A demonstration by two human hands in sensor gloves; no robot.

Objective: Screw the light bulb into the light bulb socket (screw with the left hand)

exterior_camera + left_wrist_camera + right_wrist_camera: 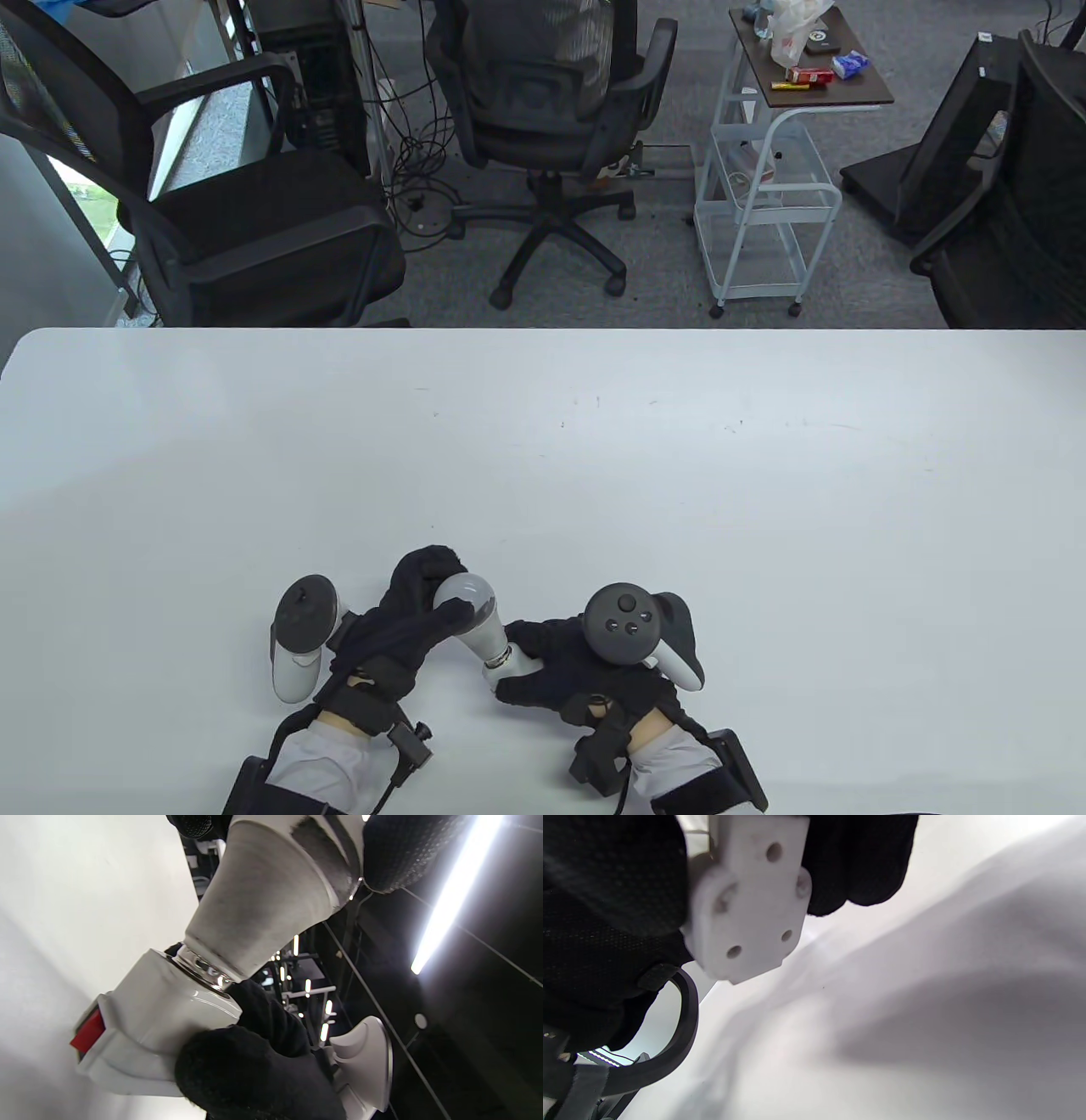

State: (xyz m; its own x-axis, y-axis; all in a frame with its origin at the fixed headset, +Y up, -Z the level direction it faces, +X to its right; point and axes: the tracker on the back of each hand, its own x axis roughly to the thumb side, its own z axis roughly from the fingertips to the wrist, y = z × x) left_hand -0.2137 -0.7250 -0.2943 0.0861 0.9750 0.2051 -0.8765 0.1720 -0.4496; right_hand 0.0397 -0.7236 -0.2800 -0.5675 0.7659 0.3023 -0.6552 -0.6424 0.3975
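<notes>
A white light bulb (473,613) lies tilted near the table's front edge, its metal base in a white socket (509,671). My left hand (407,615) grips the bulb's globe from the left and above. My right hand (564,671) holds the socket from the right. In the left wrist view the bulb's neck (271,899) enters the socket (169,1014), which has a red switch (88,1032); the silver thread (199,969) shows at the joint. In the right wrist view my fingers (857,861) wrap the socket's flat base (755,899), which has screw holes.
The white table (594,475) stretches away beyond the hands. Off the table's far edge stand office chairs (543,110) and a small white cart (764,170).
</notes>
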